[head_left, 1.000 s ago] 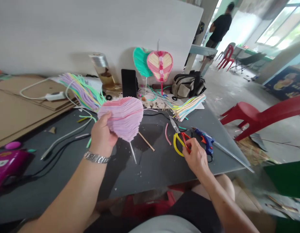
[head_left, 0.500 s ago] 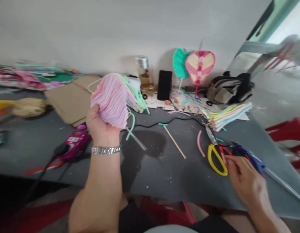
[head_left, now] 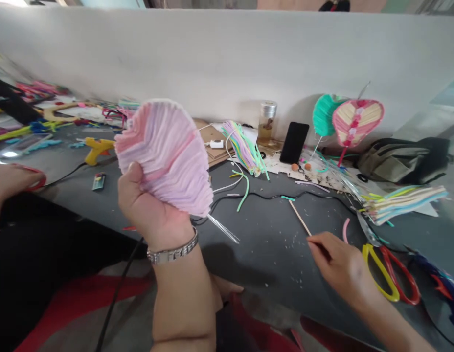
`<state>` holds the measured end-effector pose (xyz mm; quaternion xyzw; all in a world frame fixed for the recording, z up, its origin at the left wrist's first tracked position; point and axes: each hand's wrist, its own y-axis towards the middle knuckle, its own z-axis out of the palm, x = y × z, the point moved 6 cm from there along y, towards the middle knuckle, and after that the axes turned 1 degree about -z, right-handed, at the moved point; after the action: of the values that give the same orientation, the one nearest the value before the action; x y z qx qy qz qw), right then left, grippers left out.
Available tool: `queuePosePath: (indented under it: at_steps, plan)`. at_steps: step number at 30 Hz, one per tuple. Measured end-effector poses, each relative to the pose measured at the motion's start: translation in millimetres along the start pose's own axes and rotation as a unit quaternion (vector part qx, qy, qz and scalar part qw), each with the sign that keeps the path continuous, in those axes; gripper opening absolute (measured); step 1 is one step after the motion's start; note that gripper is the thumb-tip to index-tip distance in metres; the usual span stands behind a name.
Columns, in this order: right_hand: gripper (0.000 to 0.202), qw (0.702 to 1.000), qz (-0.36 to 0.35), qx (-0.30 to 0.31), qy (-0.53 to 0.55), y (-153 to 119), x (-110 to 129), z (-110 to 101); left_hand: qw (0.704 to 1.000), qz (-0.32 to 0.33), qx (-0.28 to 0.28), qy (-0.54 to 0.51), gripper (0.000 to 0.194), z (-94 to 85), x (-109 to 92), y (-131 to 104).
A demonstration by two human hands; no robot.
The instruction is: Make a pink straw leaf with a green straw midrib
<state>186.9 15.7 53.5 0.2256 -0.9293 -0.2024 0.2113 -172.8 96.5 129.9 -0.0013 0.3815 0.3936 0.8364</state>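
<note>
The heart-shaped fan (head_left: pixel 170 159), pleated in pink and lilac, is held up above the surface (head_left: pixel 261 264), left of centre, its wire stem (head_left: pixel 224 229) slanting toward the near edge. The left hand (head_left: pixel 151 210) has its grip closed on the fan's lower left side, thumb over the pleats. A light, even hold there should spare the soft ridges from being crushed, with the bundled wires free of the fingers. The right hand (head_left: pixel 337 264) has a narrow grip, pinching the near end of the wooden stick (head_left: pixel 299 218), whose far end lies just beside a short green piece (head_left: pixel 287 198). Lifting that end first, rather than dragging, would leave the loose bits undisturbed. The scissors (head_left: pixel 368 231) and blue glue gun (head_left: pixel 438 278) lie near the right edge, so the wrist needs care there.
</note>
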Motion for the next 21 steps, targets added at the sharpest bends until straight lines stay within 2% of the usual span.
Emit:
queuePosePath:
  at_steps: [2,4,7,9,11,13,16,18,21]
  plan:
    - [0.016,0.999,-0.021,0.036,0.021,35,17,24,1.000,0.021,0.001,-0.003,0.022,-2.8,-6,1]
    - [0.016,0.995,-0.025,0.098,0.024,72,32,55,1.000,0.011,-0.007,-0.007,0.022,-8.5,-3,4]
    - [0.021,0.979,-0.015,0.201,-0.033,126,47,109,0.998,-0.004,-0.065,0.003,0.026,-22.2,9,8]
    - [0.023,0.978,-0.027,0.205,-0.039,159,57,135,0.993,-0.013,-0.115,0.019,0.029,-31.9,18,9]
    - [0.023,0.978,-0.038,0.201,-0.036,182,63,156,0.989,-0.063,-0.129,0.021,0.028,-36.8,32,9]
    - [0.023,0.979,-0.050,0.197,-0.024,194,65,170,0.986,-0.113,-0.121,0.013,0.028,-37.6,44,8]
    - [0.029,0.979,-0.069,0.193,0.013,198,61,181,0.982,-0.173,-0.077,-0.016,0.031,-31.4,57,3]
    - [0.034,0.979,-0.070,0.184,0.046,195,54,180,0.979,-0.193,-0.058,-0.027,0.033,-26.2,60,-2]
    - [0.034,0.982,-0.049,0.151,0.107,189,41,168,0.975,-0.216,-0.030,-0.033,0.034,-15.8,63,-12]
